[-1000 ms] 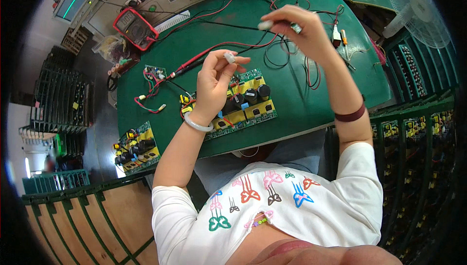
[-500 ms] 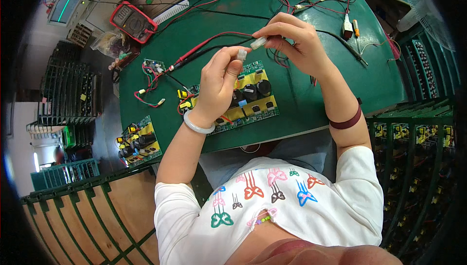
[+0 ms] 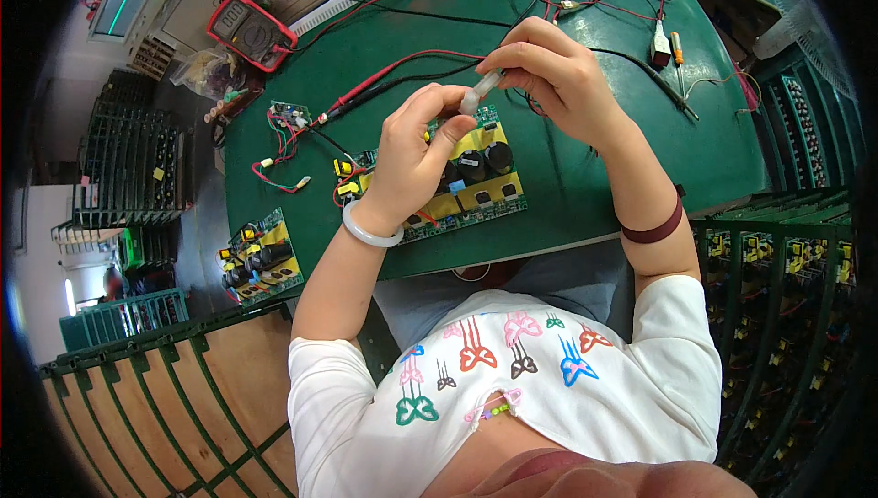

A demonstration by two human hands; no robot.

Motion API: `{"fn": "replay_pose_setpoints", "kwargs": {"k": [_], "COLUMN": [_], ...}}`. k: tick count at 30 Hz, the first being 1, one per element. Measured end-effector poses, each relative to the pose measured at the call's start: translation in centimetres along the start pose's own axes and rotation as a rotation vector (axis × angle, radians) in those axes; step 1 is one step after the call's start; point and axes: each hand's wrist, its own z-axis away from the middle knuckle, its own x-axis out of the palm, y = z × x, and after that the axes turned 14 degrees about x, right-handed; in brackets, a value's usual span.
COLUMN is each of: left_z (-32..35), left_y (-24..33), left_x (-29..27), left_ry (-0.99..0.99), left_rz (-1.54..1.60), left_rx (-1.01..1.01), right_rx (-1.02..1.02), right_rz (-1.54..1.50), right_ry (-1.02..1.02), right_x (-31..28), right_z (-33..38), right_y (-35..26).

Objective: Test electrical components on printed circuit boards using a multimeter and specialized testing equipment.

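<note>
My left hand [image 3: 410, 152] pinches a small whitish plastic piece [image 3: 470, 102] between thumb and fingers. Just to its upper right, a translucent white plastic piece [image 3: 490, 82] is held in the bent fingers of my right hand [image 3: 560, 77]. The two pieces meet end to end, or very nearly; their exact kind is too small to tell. Under my left hand lies a large green circuit board [image 3: 474, 198] with yellow parts and black round components, partly covered by that hand. A red test probe [image 3: 361, 94] and a black lead run across the table behind my hands.
A red multimeter [image 3: 251, 32] stands at the back left of the green table [image 3: 658, 178]. Nearer are a small wired board [image 3: 291, 114] and another populated board [image 3: 261, 260] at the left edge. A screwdriver [image 3: 677, 48] lies right. Board racks [image 3: 777, 315] flank the table.
The two whitish pieces have come together; before, a small gap lay between them. My left hand has shifted slightly and its fingers cover more of its piece.
</note>
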Motion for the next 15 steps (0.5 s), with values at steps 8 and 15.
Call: {"fn": "replay_pose_setpoints", "kwargs": {"k": [8, 15], "left_z": [-0.6, -1.1], "left_y": [0.8, 0.5], "left_x": [0.4, 0.0], "left_ry": [0.253, 0.278], "left_rz": [0.061, -0.341], "left_rx": [-0.01, 0.196], "right_rx": [0.108, 0.048], "right_rz": [-0.134, -0.109], "right_ry": [-0.012, 0.006], "right_x": [0.1, -0.2], "right_z": [0.1, 0.0], "right_y": [-0.6, -0.6]}}
